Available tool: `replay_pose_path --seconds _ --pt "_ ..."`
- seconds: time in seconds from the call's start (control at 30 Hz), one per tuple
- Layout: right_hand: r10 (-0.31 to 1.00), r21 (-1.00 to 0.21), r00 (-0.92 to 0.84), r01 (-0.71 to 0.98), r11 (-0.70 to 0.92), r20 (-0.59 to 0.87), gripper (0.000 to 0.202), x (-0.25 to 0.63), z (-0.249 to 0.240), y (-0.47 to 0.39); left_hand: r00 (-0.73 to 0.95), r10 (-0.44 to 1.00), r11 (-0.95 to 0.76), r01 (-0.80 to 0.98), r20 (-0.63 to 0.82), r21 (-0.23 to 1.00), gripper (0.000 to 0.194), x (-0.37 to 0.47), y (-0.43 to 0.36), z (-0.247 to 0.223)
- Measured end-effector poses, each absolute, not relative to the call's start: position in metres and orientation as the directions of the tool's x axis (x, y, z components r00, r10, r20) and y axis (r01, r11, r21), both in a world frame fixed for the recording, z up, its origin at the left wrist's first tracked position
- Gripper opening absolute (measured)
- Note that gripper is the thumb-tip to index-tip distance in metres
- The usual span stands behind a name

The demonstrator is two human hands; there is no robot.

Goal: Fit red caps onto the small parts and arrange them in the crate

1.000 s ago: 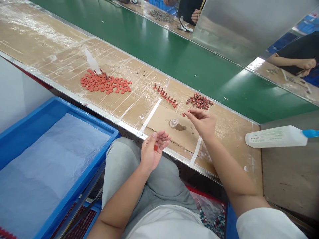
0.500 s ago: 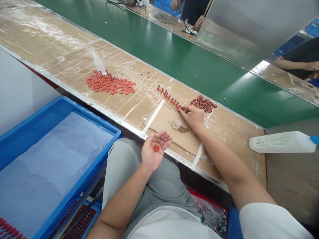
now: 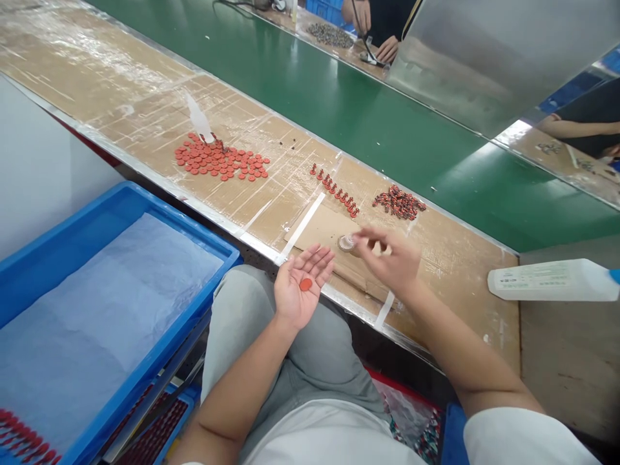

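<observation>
Palm up at the bench's front edge, my left hand [image 3: 301, 290] has its fingers spread, with a red disc [image 3: 305, 285] lying on the palm. Over the cardboard sheet [image 3: 320, 227], my right hand [image 3: 392, 258] is blurred, its fingertips beside a small clear cup [image 3: 346, 242]; whether they touch it or hold anything is unclear. A diagonal row of small upright pieces on red bases [image 3: 334, 187] stands behind the cardboard. To its right is a heap of small red and black parts [image 3: 400, 203]. Many loose red discs [image 3: 217, 160] are spread further left, beside a white pointed strip [image 3: 198, 118].
A blue tray [image 3: 181, 223] lined with pale sheet is at the left. The green belt [image 3: 300, 84] runs behind the bench. A white bottle [image 3: 552, 280] lies at the right. Across the belt, a person's hands [image 3: 387, 49] work near a metal panel [image 3: 494, 58].
My right hand has drawn back from the near end of the row to the clear cup. My left hand stays nearly where it was, the disc still on its palm. The view has shifted slightly.
</observation>
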State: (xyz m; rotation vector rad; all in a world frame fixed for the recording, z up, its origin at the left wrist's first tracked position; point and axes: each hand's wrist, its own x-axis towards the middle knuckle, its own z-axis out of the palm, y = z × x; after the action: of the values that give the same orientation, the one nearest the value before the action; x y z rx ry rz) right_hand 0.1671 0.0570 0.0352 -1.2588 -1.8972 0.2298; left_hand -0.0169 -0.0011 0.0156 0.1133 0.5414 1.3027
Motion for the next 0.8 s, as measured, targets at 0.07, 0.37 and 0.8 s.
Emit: replay_pose_path --seconds 0.07,0.37,0.8 --pt "0.777 -0.523 -0.425 0.577 0.628 0.465 0.025 0.154 0.037 0.031 0.158 0.936 0.277 -0.882 -0.314 0.382 0.045 -0.016 -0.001 0.017" --pt "0.653 -0.519 -0.659 0.434 0.736 0.375 0.032 0.131 0.019 0.012 0.160 0.943 0.275 -0.869 -0.292 0.412 0.042 -0.012 -0.006 0.021" --pt "0.966 -0.996 -0.245 0.063 -0.070 -0.084 0.034 0.114 0.034 0.001 0.179 0.920 0.314 -0.869 -0.349 0.382 0.029 -0.014 -0.005 0.010"
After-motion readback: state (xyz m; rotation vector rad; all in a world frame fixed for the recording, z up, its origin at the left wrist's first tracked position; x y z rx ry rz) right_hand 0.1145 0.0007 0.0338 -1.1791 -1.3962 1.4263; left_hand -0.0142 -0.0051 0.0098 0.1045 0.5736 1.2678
